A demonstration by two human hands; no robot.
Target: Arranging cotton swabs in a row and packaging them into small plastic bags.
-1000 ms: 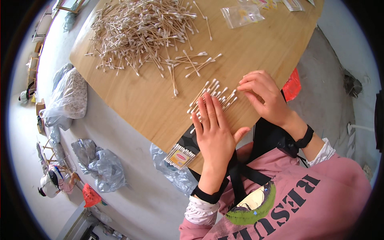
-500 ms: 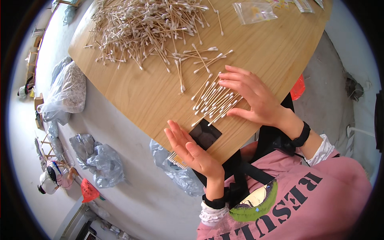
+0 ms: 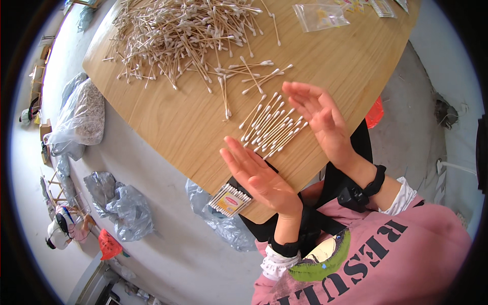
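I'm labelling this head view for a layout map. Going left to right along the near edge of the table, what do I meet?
Packed cotton swab bundle → left hand → loose row of cotton swabs → right hand.

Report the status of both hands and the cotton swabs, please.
Left hand and right hand open, empty. Small swab batch lies between them. Big swab pile farther back.

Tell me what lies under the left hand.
Under the left hand, partly covered, lie a black tray and a filled swab packet at the wooden table edge. What the palm hides is unseen.
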